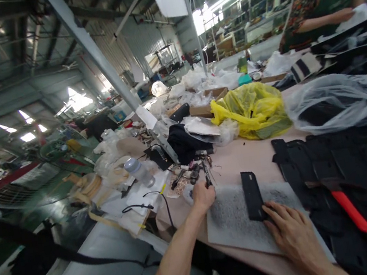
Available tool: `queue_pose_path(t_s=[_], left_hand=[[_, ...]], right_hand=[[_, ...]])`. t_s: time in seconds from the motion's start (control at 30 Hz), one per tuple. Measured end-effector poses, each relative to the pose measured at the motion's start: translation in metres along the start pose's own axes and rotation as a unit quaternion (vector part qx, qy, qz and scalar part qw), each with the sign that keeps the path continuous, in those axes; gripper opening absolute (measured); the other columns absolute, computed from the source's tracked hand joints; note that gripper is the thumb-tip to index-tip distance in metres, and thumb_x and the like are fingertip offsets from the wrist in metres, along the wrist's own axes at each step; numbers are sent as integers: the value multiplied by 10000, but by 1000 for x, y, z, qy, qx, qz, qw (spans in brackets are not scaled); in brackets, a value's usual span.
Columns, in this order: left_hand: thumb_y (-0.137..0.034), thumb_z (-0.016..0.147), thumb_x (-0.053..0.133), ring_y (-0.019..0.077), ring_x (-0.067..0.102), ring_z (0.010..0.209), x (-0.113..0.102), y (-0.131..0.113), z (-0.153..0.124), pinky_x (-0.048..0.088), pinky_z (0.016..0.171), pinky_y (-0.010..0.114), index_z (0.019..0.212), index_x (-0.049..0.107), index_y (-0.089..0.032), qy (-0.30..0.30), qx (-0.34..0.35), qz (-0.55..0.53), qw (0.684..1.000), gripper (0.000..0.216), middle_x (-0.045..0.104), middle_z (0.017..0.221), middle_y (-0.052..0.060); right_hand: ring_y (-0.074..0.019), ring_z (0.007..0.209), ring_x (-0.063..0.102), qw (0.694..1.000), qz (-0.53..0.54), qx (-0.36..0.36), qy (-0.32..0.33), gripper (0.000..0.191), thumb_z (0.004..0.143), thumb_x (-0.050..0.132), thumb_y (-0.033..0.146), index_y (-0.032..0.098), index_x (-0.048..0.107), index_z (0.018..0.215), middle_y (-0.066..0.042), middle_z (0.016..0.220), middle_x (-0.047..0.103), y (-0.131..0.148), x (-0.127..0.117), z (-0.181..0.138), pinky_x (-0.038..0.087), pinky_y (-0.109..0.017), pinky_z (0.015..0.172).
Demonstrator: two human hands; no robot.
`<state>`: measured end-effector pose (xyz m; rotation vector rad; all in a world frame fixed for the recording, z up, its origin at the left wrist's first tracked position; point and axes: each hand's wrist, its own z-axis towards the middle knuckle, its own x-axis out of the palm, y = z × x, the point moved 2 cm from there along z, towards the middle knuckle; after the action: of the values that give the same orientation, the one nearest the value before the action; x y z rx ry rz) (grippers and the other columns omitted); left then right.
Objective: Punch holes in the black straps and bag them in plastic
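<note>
My left hand (203, 196) is closed at the far left edge of a grey speckled board (229, 223). A slim metal tool (206, 173) sticks up from its fingers; its kind is not clear. On the board lies a flat black rectangular piece (252, 196), like a strap or wallet part. My right hand (290, 230) rests flat on the board with fingers stretched out, fingertips at the lower right edge of the black piece. To its right, a hammer with a red handle (348, 208) lies on many similar black pieces (300, 160).
Behind the board are small metal tools (179, 178), dark cloth (184, 144), a yellow plastic bag (252, 109) and a clear bag (346, 98). A bottle (139, 172) and black glasses (137, 207) are at left. A metal post (113, 78) slants down. Another person (328, 14) works across the table.
</note>
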<state>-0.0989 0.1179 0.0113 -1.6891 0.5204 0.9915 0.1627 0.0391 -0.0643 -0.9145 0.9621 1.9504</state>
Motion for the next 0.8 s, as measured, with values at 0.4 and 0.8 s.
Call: queue_pose_path(t_s=[0.4, 0.8], left_hand=[[-196, 815, 585, 133, 605, 469, -16, -7, 27, 529, 525, 255, 737, 571, -119, 141, -123, -326, 926, 110, 619, 552, 13], [-440, 688, 743, 140, 636, 538, -44, 52, -59, 527, 529, 248, 837, 581, -124, 143, -103, -525, 833, 385, 648, 666, 24]], right_hand=[[-283, 1107, 545, 1000, 1, -1, -8, 361, 906, 430, 348, 214, 625, 1179, -81, 1233, 625, 2, -1, 1, 387, -474, 966], [-280, 1014, 590, 996, 86, 16, 7, 380, 919, 407, 419, 164, 627, 1095, -123, 1130, 635, -7, -8, 14, 459, -425, 894]])
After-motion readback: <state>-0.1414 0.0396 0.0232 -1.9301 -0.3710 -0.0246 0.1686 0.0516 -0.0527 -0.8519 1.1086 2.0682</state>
